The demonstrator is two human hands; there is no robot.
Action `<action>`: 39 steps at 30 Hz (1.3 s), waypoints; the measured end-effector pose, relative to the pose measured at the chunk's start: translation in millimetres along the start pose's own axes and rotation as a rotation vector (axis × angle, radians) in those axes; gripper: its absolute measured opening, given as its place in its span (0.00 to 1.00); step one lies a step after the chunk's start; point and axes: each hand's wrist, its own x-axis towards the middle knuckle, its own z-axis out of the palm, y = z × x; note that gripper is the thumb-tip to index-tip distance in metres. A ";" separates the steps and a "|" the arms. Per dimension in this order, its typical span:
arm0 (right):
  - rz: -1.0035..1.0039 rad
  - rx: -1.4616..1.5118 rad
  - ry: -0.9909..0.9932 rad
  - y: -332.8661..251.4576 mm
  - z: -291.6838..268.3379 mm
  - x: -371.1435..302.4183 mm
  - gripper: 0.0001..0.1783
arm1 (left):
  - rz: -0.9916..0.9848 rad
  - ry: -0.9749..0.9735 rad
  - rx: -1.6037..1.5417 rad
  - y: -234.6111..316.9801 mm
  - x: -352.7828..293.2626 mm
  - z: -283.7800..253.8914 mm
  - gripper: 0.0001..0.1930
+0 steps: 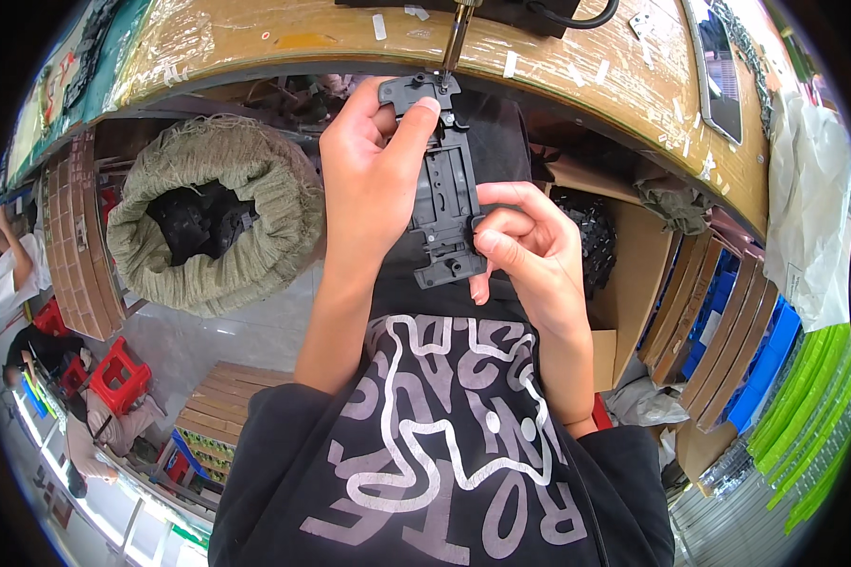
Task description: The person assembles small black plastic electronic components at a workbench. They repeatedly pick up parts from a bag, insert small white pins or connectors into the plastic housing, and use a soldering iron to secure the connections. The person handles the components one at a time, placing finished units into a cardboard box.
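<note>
A long black moulded plastic part with ribs, slots and screw bosses hangs between my hands, just off the bench edge. My left hand is closed on its far end, the thumb pressed on top and the fingers curled underneath. At the part's right edge, lower down, my right hand is closed with thumb and bent fingers pinching that side. The metal shaft of a screwdriver comes down from above, its tip at the far end of the part. Whether a screw sits under the tip is too small to tell.
A wooden bench covered in clear film runs across the far side. Left stands a rolled-down woven sack of black parts; right, a cardboard box with more. Red stools and other people are at the far left.
</note>
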 end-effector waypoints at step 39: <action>-0.016 -0.065 0.020 1.6 -0.2 -6.0 0.18 | 0.033 -0.024 -0.089 -8.0 -4.3 0.0 0.07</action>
